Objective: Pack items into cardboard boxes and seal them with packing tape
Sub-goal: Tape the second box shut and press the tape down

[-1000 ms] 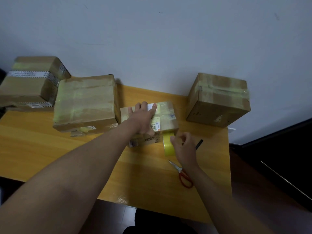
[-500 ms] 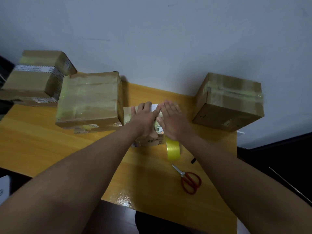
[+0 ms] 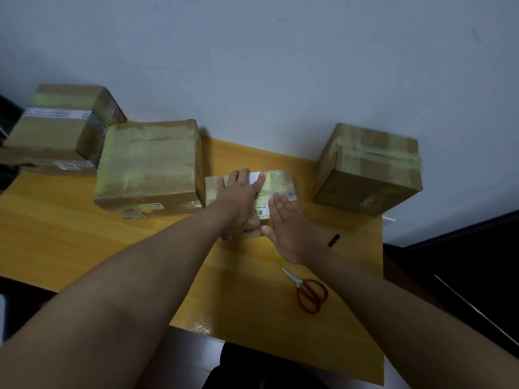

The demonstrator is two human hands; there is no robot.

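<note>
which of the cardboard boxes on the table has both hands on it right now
The small box in the middle, lowest of the four, carrying a barcode label. The left hand and right hand lie flat on it; the three bigger boxes are untouched.

Both hands, left hand (image 3: 238, 197) and right hand (image 3: 289, 228), press flat on a small taped box (image 3: 278, 181) on a wooden table (image 3: 70, 234).

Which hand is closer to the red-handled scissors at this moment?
Right. The right hand lies flat on the small box's near right edge, just beyond the scissors with bare table between. The left hand presses the box top, farther back and left.
</note>
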